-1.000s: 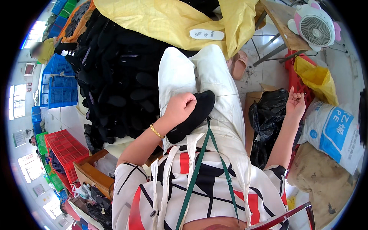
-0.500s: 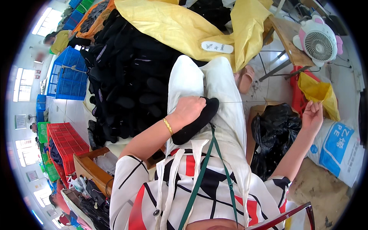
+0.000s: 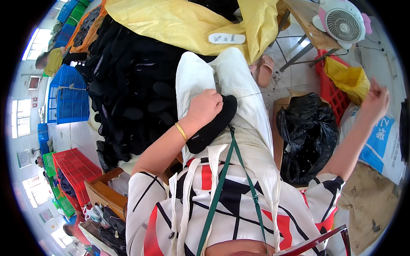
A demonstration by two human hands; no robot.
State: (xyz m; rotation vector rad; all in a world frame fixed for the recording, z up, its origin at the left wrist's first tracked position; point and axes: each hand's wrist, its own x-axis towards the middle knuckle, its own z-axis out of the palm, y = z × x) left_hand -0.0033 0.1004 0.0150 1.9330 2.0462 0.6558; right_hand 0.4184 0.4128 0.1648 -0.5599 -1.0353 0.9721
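Note:
Across my lap lies a black cloth shoe (image 3: 209,131), its toe pointing up and to the right. My left hand (image 3: 206,106) is closed over its upper edge and presses it against my white-clad thigh. My right hand (image 3: 376,100) is raised far out to the right, fingers pinched and slightly smeared by motion. A thin thread (image 3: 252,94) runs from the shoe toward that hand; its far end is too fine to follow. Whether a needle is in the fingers cannot be seen. To the left of my legs is a large heap of black shoes (image 3: 128,81).
A yellow sack (image 3: 171,23) with a white insole (image 3: 226,39) on it lies beyond my knees. At my right stand a black plastic bag (image 3: 305,136) in a carton, a red crate (image 3: 341,100) and a table (image 3: 305,21) with a fan (image 3: 341,21). Blue (image 3: 68,96) and red crates (image 3: 74,170) stand left.
My right hand has moved farther out to the right and up, away from the shoe. My left hand still holds the shoe. The whole view has shifted slightly.

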